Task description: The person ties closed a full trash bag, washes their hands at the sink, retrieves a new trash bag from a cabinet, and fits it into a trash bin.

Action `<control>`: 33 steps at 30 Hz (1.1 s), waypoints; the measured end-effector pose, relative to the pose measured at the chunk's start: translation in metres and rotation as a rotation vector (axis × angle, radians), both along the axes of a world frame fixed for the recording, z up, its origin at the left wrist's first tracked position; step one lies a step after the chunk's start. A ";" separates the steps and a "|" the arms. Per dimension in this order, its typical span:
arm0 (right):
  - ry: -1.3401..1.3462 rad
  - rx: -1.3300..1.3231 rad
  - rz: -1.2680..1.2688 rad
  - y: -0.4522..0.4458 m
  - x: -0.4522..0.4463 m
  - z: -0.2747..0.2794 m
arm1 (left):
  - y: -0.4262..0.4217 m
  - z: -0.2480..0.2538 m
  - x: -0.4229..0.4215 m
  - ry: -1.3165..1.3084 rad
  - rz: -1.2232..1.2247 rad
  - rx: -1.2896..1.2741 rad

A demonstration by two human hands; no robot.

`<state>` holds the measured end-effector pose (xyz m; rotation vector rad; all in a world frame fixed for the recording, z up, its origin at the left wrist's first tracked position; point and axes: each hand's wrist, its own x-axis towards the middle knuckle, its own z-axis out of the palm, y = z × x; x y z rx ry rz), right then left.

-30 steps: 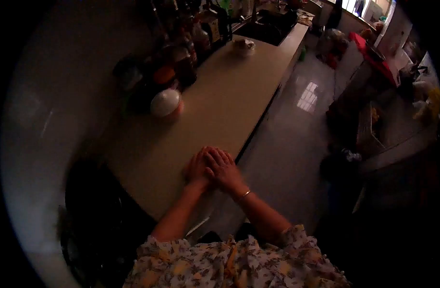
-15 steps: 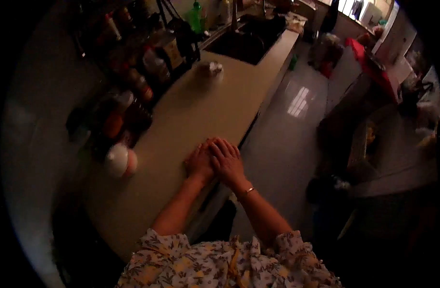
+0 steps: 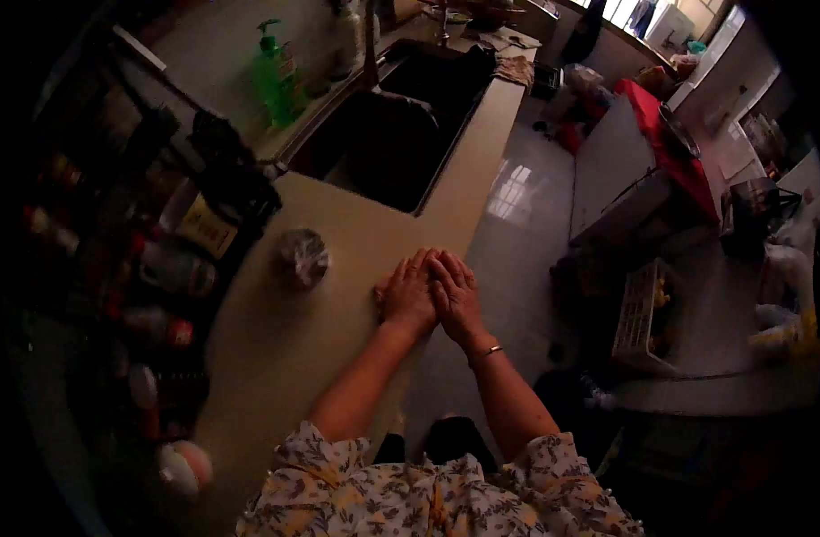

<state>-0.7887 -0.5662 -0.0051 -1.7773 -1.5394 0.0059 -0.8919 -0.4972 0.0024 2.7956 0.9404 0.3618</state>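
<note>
My left hand (image 3: 408,294) is laid at the right edge of the pale countertop (image 3: 338,376), its fingers stretched forward. Against it rests my right hand (image 3: 454,291), with a bracelet on the wrist; its fingers are also extended and partly overlap the left ones. Nothing shows in either hand, though the space beneath the palms is hidden. To the left of the hands, a small round container (image 3: 302,259) with a shiny, crinkled-looking top stands on the counter.
Ahead lies a dark double sink (image 3: 374,143), with a green pump bottle (image 3: 278,76) beside it. Bottles and jars (image 3: 173,268) line the counter's left side. A white and pink round object (image 3: 185,467) sits at lower left. Across the floor is a white plastic basket (image 3: 641,318).
The view has shifted forward along the counter, so the sink and the round container appear nearer. My hands have moved along the edge toward the sink, still together.
</note>
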 end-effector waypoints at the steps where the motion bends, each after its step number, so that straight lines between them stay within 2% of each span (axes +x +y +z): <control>1: 0.001 -0.017 -0.002 0.012 0.015 -0.001 | 0.013 -0.005 0.017 0.001 -0.002 0.000; 4: 0.007 -0.067 0.014 0.041 0.062 0.000 | 0.041 -0.011 0.062 -0.045 0.050 -0.038; 7: 0.004 -0.107 0.073 0.069 0.103 0.001 | 0.060 0.003 0.098 0.011 0.115 0.020; 9: 0.003 -0.123 0.138 0.087 0.129 0.002 | 0.072 0.014 0.122 0.037 0.190 -0.060; 12: -0.038 -0.149 0.152 0.111 0.158 0.006 | 0.093 -0.003 0.150 -0.029 0.230 0.026; 15: -0.035 -0.161 0.238 0.138 0.204 0.017 | 0.105 0.028 0.189 0.097 0.296 -0.022; 16: -0.039 -0.166 0.262 0.146 0.214 0.017 | 0.112 0.023 0.197 0.110 0.308 -0.028; 18: -0.031 -0.187 0.299 0.160 0.231 0.016 | 0.127 0.002 0.212 0.141 0.357 0.157; 21: -0.016 -0.168 0.334 0.178 0.257 0.020 | 0.144 0.019 0.241 0.175 0.389 -0.016; 28: -0.077 -0.190 0.342 0.226 0.308 0.021 | 0.189 0.005 0.291 0.111 0.386 -0.006; 30: -0.100 -0.200 0.338 0.242 0.326 0.020 | 0.209 -0.003 0.306 0.230 0.388 0.029; 33: -0.131 -0.202 0.335 0.270 0.358 0.018 | 0.242 -0.006 0.336 0.075 0.377 -0.062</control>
